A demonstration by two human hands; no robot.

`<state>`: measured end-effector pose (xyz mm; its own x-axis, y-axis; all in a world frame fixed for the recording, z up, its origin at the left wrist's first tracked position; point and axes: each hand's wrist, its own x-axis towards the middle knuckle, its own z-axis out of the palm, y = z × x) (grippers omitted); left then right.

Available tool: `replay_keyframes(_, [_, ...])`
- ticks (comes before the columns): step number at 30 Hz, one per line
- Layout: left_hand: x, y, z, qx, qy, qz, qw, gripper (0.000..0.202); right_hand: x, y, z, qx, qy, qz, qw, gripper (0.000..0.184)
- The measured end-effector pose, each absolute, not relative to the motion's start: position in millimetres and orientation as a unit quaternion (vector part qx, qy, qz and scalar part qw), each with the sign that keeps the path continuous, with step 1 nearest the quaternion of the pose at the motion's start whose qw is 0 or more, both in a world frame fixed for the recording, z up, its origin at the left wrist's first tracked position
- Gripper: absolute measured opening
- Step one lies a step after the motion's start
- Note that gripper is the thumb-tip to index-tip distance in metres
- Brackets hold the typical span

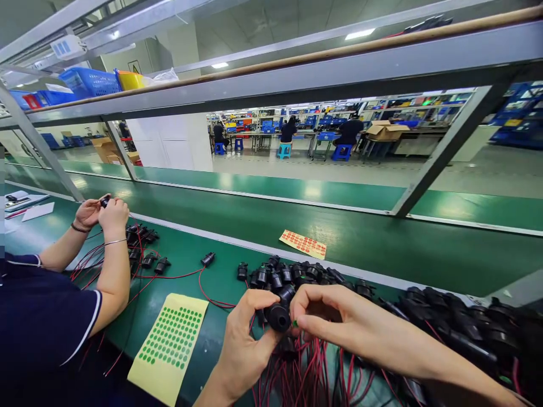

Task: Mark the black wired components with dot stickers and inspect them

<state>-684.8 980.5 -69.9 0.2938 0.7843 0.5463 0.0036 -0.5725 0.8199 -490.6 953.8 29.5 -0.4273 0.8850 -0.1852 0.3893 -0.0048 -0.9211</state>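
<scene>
Left hand [244, 339] clasps a round black plastic part [278, 317] w/ red wires, fingers curled round it, low centre of view, just above the green bench top [220, 271]. Right hand [326, 316] pinches a tiny green dot sticker [294, 323] btwn thumb & forefinger, right at the part's edge. Just behind: pile of similar black wired parts [292, 274]. Left of the hands: yellow sheet of green dots [169, 345]. Further back: sheet of red dots [303, 244]. Far left, co-worker's hands [102, 215] hold another black part.

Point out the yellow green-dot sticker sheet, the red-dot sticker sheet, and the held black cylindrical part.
Yellow green-dot sticker sheet [169, 342]: head view, sheet middle.
Red-dot sticker sheet [302, 244]: head view, middle.
Black cylindrical part [278, 316]: head view, round face.
</scene>
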Motion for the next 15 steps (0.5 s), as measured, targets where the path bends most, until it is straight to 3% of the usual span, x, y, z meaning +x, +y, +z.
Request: replay_keyframes(15, [-686.8, 978.2, -71.5, 0.711, 0.278, 0.515, 0.390, 0.033, -497.5, 958.0, 35.0, -0.507, -0.653, 0.519, 0.215, 0.011])
